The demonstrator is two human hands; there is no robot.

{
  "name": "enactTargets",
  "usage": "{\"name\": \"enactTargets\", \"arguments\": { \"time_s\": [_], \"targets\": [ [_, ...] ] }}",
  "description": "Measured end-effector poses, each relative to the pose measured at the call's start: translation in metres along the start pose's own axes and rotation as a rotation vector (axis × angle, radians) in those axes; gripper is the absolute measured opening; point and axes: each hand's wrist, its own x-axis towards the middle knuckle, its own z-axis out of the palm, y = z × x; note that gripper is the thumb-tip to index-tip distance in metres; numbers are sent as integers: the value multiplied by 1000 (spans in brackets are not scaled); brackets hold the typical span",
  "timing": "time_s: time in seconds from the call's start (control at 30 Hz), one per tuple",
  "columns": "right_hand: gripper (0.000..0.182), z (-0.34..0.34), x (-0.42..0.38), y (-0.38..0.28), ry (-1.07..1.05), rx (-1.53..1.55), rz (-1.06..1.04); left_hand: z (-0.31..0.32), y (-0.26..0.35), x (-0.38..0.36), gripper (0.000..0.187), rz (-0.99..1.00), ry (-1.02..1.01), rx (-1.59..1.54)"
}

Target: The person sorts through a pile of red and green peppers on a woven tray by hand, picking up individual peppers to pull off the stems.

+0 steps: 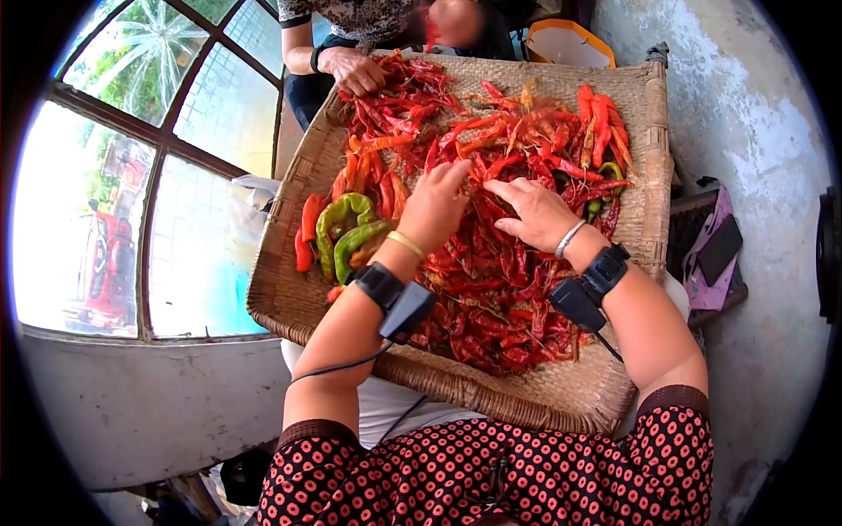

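A shallow woven basket (649, 188) holds a spread of red chili peppers (504, 307), many of them wrinkled and dried. My left hand (436, 206) is over the middle of the heap, back up, with its fingers stretched forward. To its right, my right hand (537, 213) hovers over the peppers with thumb and forefinger apart. Neither hand shows a pepper in its fingers. Left of my left hand lie fresher green peppers (346, 230) beside plump red ones. Longer orange-red peppers (601, 131) are grouped at the basket's far right, above a small green patch (599, 206).
Across the basket, another person's hand (353, 70) rests on the chilies at the far left corner; their other hand (454, 22) is blurred. An orange-rimmed container (570, 39) stands behind the basket. A phone (721, 245) lies on purple cloth at right. Windows line the left.
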Motion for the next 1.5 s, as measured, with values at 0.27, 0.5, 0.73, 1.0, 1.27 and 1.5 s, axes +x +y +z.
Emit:
{"name": "enactTargets", "arguments": {
  "time_s": [0.27,0.5,0.73,1.0,1.27,1.5],
  "targets": [
    [33,15,4,20,36,122,-37,21,9,-8,35,179,-146,84],
    [18,-13,2,4,-226,952,400,9,13,-14,21,-5,-257,-587],
    [38,-1,0,7,-166,347,154,-28,7,-8,25,-302,-238,-944],
    [27,-1,0,4,-275,117,110,-52,14,-3,31,-181,-381,-773],
    [16,-13,-2,3,-135,261,138,-64,14,-3,28,-296,-109,-985],
    [14,-33,-9,3,-6,483,153,-64,8,-3,37,-199,-288,-909]
  ]
}}
